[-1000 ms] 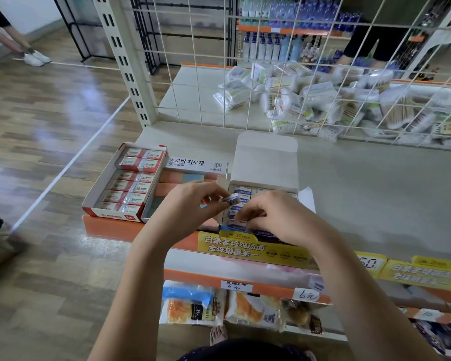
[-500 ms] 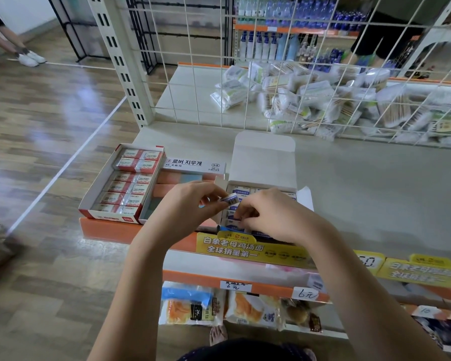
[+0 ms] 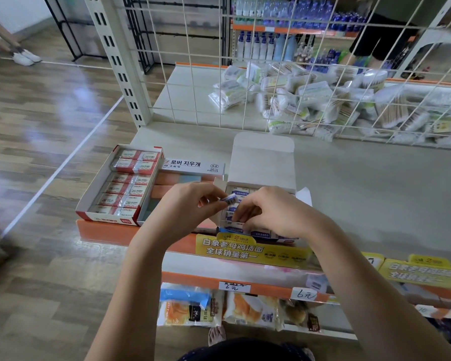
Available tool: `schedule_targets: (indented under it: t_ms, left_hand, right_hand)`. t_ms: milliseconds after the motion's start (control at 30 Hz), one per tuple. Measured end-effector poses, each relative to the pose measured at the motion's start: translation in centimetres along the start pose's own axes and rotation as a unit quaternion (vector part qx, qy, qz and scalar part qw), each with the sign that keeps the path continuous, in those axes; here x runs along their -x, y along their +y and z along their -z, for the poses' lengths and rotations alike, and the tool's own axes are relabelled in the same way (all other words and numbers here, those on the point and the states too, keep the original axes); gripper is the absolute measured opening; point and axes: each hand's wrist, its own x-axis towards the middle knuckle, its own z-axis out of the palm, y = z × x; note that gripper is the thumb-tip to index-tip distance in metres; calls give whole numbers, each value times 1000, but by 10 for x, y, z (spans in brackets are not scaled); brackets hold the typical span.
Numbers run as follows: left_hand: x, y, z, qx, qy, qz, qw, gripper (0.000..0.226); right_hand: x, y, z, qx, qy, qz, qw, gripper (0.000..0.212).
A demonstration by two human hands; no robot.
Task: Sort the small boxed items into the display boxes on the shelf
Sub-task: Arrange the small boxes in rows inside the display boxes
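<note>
Erasers (image 3: 236, 204) fill the open display box (image 3: 262, 162); left hand (image 3: 186, 208) pinches one eraser (image 3: 229, 198) ready, while right hand's (image 3: 274, 213) curled fingers (image 3: 241, 213) press rows straight.

"ERASER" on blue boxes (image 3: 239, 194) – "2B" on red boxes (image 3: 138, 189) – price tag (image 3: 306, 294) "6元"

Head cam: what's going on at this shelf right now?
A person is stocking erasers on a store shelf. The left hand pinches one small blue-and-white eraser above the open white display box, whose lid flap stands up. The right hand is down in that box, fingers on the packed blue erasers labelled ERASER. To the left, a red-and-white display box already holds rows of red-labelled erasers, untouched.
</note>
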Motion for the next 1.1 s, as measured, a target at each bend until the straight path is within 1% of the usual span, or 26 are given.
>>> schedule_targets:
  t_ms: [167,333,467,567,667,767,900,1033,1100]
  left_hand:
    - [-2,3,2,-1,-14,2,1000,18]
    - [-3,5,0,-1,-19,4,1000,19]
    - [-2,7,-1,-19,-23,-4,1000,19]
    - [-1,6,-2,-45,-5,-15,999,19]
    - [0,7,-1,-97,17,-30,995,22]
    - [-3,14,0,-126,-5,-36,991,27]
    - [-12,21,0,-145,-36,-69,986,27]
    - [-21,26,-3,-177,-76,-88,977,29]
    - [-23,25,-5,-174,-87,-86,977,29]
  right_hand:
    - [0,1,-4,13,23,-4,1000,23]
    - [5,-1,-8,39,62,-3,997,19]
    - [9,-1,-7,47,61,4,997,16]
    - [11,-1,-6,61,55,4,997,16]
    - [15,0,-6,75,56,2,996,14]
    - [18,5,-7,88,70,-8,994,14]
    - [21,9,-7,105,79,-30,991,17]
    - [23,10,-9,130,91,-43,986,11]
    - [24,10,-10,140,95,-47,985,8]
